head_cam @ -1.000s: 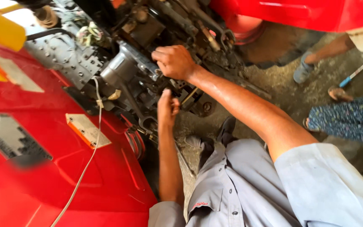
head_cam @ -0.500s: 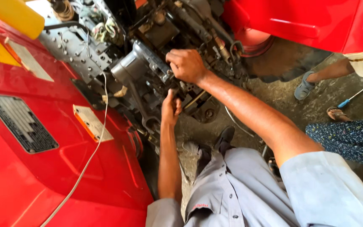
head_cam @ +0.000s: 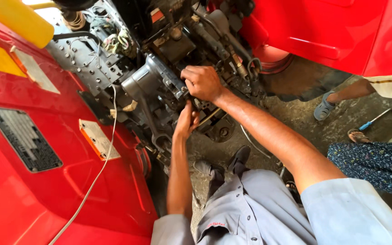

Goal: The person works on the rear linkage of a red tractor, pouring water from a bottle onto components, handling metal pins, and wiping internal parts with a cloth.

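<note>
Filling the left side of the view, a red body panel (head_cam: 46, 181) carries a grey metal plate (head_cam: 23, 138) and a small orange-edged label (head_cam: 98, 138), with a thin white cord (head_cam: 100, 168) trailing across it. A second red panel (head_cam: 332, 31) spans the upper right. Between them sits the greasy engine assembly (head_cam: 159, 86), its grey cast housing (head_cam: 144, 81) beside a bolted plate (head_cam: 85, 61). A yellow tube (head_cam: 17, 20) lies at the top left. The right hand (head_cam: 203, 82) rests on the machinery just right of the housing, fingers curled closed over a dark part that I cannot make out. The left hand (head_cam: 187, 121) reaches up directly below it, fingers bent against the same block; whether it grips anything I cannot tell. On the ground at right, another person's sandalled foot (head_cam: 324, 108) stands near a blue-handled tool (head_cam: 372, 121).
</note>
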